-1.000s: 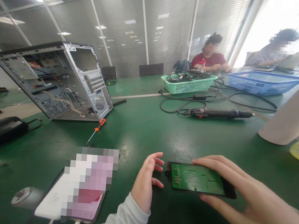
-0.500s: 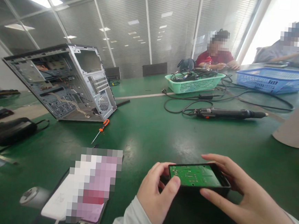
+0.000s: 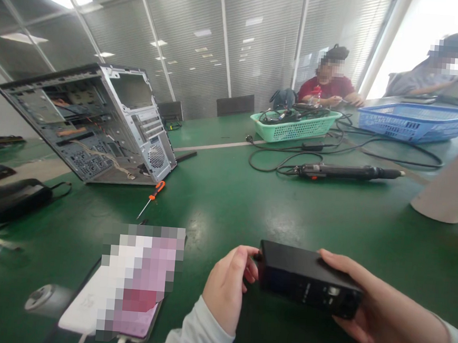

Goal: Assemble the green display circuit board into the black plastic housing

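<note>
A black electronics box point(image 3: 304, 275) is held tilted above the table, its plain black face up and a side with small ports toward me. The circuit board inside it is hidden. My right hand point(image 3: 381, 305) grips the box's right end, thumb over the top and fingers beneath. At the left end, my left hand point(image 3: 230, 285) has its fingers curled, the tips pinching a small protruding part by the corner. To the left lie a white power bank point(image 3: 88, 298) and a phone point(image 3: 138, 320), largely blurred, with white cables running from their near ends.
An open computer case point(image 3: 109, 130) stands at the left, an orange-handled screwdriver point(image 3: 151, 197) before it. Farther back are a corded electric screwdriver point(image 3: 343, 172), a green basket point(image 3: 296, 129) of cables and a blue basket point(image 3: 418, 125). Two people sit across the table.
The box has been turned over, from green board facing up to black face up. My left thumb has come off the board, and my right hand has closed round the right end.
</note>
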### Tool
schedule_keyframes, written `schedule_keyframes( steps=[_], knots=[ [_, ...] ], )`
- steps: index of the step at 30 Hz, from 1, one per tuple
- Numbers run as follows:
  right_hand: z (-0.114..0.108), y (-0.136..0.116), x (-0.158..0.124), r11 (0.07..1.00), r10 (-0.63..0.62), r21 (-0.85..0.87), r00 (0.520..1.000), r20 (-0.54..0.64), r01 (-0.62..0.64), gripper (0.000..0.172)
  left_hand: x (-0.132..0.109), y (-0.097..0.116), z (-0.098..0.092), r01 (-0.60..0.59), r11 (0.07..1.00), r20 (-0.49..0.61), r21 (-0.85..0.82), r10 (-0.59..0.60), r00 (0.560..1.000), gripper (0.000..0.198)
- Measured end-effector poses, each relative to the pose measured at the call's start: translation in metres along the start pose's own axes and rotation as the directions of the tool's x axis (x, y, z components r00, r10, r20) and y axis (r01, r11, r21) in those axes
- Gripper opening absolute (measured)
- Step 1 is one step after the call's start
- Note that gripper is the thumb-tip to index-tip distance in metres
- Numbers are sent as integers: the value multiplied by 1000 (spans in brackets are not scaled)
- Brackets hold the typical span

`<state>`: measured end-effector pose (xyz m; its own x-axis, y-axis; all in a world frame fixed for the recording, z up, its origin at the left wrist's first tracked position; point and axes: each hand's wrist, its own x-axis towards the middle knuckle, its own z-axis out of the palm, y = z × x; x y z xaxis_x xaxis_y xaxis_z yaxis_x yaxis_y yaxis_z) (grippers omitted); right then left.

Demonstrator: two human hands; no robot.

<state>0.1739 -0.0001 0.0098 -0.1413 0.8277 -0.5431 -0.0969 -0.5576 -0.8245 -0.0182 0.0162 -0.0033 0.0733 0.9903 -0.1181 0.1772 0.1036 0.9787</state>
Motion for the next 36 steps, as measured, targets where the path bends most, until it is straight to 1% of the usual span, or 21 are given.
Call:
schedule_keyframes(
  steps=[3,5,8,10,12,13,14,15,17,18,19,20,21,22,24,26,28,31,33,34,36],
  knots=[
    [-4,-4,3,988,82,131,997,10,-83,52,1,0,0,-6,1000,14,-25,7,1000,54],
    [-6,-7,4,993,29,112,1000,-12,-27,48,1,-1,-1,-22,1000,15,-19,22,1000,51],
    [-6,-9,4,986,-158,48,985,-67,161,48,2,-3,-3,-22,999,19,-25,22,1000,50],
    [-6,-7,4,951,-308,-37,948,-76,306,51,3,-5,-3,-11,999,21,-31,11,1000,50],
    [-9,-4,5,885,-445,-173,894,-50,431,52,3,-5,-3,-10,999,5,-38,10,1000,48],
    [-11,-2,6,825,-527,-264,849,-37,500,51,3,-5,-2,-14,999,-15,-43,14,1000,48],
    [-13,0,7,732,-624,-370,781,-27,572,49,3,-5,-1,-18,999,-36,-49,16,999,47],
    [-16,1,7,600,-728,-485,685,-2,636,45,3,-5,0,-21,998,-62,-55,18,998,46],
    [-20,3,7,244,-884,-680,447,138,692,34,3,-6,1,-22,997,-104,-69,15,994,45],
    [-22,3,6,63,-908,-731,343,241,679,28,4,-6,1,-19,997,-111,-79,11,994,45],
    [-24,3,4,-92,-898,-744,267,348,661,23,4,-6,1,-16,996,-109,-90,6,994,45],
    [-25,3,3,-210,-869,-731,218,444,649,20,5,-6,0,-11,995,-98,-99,2,995,46],
    [-25,3,1,-290,-838,-708,186,513,644,18,5,-7,-1,-6,994,-83,-105,-3,997,47],
    [-24,2,0,-341,-810,-686,169,561,643,18,5,-7,-2,1,994,-68,-106,-8,998,48],
    [-22,3,-1,-367,-784,-663,166,597,652,19,5,-6,-4,19,995,-48,-96,-24,999,49],
    [-20,6,-1,-299,-805,-683,209,556,666,18,4,-5,-4,37,995,-62,-92,-43,997,49],
    [-19,9,1,-169,-845,-705,267,463,688,20,4,-4,-3,42,994,-68,-103,-50,996,47],
    [-20,12,4,59,-878,-693,368,306,718,24,3,-1,-2,26,993,-26,-113,-29,999,43],
    [-19,10,5,260,-858,-657,481,179,708,27,1,1,-1,1,995,21,-101,1,1000,42],
    [-18,8,5,374,-819,-617,559,131,693,29,-1,2,0,-9,996,45,-92,13,999,41],
    [-14,3,3,623,-673,-476,735,78,621,35,-4,5,0,-25,998,96,-60,31,995,40]
  ],
)
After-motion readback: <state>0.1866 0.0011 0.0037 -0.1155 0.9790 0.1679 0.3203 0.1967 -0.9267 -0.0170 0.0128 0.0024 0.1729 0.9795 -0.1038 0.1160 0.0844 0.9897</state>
